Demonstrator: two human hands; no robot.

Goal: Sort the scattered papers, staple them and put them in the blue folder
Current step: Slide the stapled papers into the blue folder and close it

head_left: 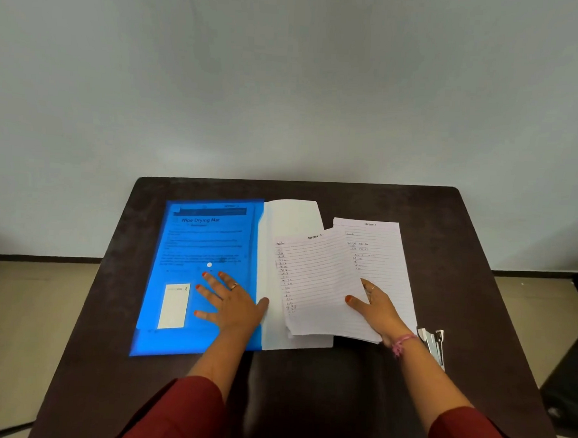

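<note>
The blue folder (185, 247) lies on the left of the dark table, with a printed sheet showing through its cover. My left hand (231, 304) rests flat on it, fingers spread, thumb at its right edge. A white sheet or flap (293, 215) sticks out from the folder's right side. On it lies a stack of lined handwritten papers (311, 280), its right part lifted and pinched by my right hand (375, 308). Another lined sheet (376, 243) lies beneath, further right. A silver stapler (433, 343) lies by my right wrist.
The dark table (447, 234) stands against a pale wall, its far edge just behind the papers. Bare tabletop shows at the near side between my arms. Tiled floor shows on both sides, and a dark object (567, 384) stands on the floor at the right.
</note>
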